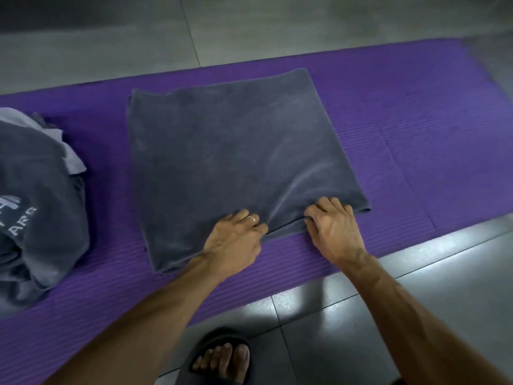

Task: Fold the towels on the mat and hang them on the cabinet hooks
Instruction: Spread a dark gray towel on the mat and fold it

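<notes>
A dark grey towel (222,151) lies folded flat in the middle of the purple mat (416,129). Both hands are at its near edge. My left hand (236,237) pinches the cloth at that edge, fingers curled, a ring on one finger. A little to its right, my right hand (333,226) grips the same edge with its fingers curled into the fabric. The cloth between the two hands is bunched into a ridge. No cabinet hooks are in view.
A heap of more grey towels (36,207), one with pale lettering, sits on the mat's left end. Grey floor tiles (361,315) surround the mat. My foot in a dark sandal (222,357) stands on the tiles just before the mat.
</notes>
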### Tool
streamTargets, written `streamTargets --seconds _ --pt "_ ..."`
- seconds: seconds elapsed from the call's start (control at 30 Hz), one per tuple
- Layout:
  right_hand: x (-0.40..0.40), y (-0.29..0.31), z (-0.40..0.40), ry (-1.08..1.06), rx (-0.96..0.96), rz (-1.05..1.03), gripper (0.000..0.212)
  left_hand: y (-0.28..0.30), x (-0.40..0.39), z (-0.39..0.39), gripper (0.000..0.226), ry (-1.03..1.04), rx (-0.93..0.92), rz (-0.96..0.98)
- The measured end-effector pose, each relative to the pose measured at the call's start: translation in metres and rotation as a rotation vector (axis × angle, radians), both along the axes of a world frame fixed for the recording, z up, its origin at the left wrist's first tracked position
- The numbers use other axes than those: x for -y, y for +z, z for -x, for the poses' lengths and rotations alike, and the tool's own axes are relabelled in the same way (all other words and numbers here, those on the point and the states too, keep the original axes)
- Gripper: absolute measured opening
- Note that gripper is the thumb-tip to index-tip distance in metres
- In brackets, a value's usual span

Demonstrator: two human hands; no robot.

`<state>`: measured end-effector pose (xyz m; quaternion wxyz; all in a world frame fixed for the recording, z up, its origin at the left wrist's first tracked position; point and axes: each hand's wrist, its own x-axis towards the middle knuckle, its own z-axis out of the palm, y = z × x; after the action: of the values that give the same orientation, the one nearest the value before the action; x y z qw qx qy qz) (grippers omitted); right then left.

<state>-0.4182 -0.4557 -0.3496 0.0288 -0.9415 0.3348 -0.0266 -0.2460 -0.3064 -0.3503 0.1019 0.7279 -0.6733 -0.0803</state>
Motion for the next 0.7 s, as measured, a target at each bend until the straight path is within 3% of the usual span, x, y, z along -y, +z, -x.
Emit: streamTargets --seconds 0.1,0.17,0.27,0.33,0.47,0.7 --pt "0.001 -0.001 0.016 0.015 0.015 -0.047 0.009 -0.004 -0.003 -0.006 0.005 -0.048 -0.040 -0.017" --pt "0.003 0.003 0.027 -0.044 0.050 -0.114 0.013 -0.005 -0.001 -0.010 0.026 -0.020 -0.074 -0.005" --pt "0.012 0.007 0.015 -0.145 0.092 -0.082 0.029 -0.008 0.028 -0.016 0.038 0.053 0.019 0.072" --pt "0.018 0.003 -0.007 -0.191 0.101 -0.069 0.032 -0.010 0.057 -0.017 0.050 0.055 0.073 -0.007" --pt "0.032 -0.019 -0.019 -0.228 -0.072 -0.233 0.063 -0.024 0.088 -0.008 0.070 0.030 0.076 -0.234" --pt "0.067 -0.015 0.033 -0.562 -0.200 -0.239 0.073 -0.031 0.092 -0.008 0.073 0.052 0.069 -0.120"
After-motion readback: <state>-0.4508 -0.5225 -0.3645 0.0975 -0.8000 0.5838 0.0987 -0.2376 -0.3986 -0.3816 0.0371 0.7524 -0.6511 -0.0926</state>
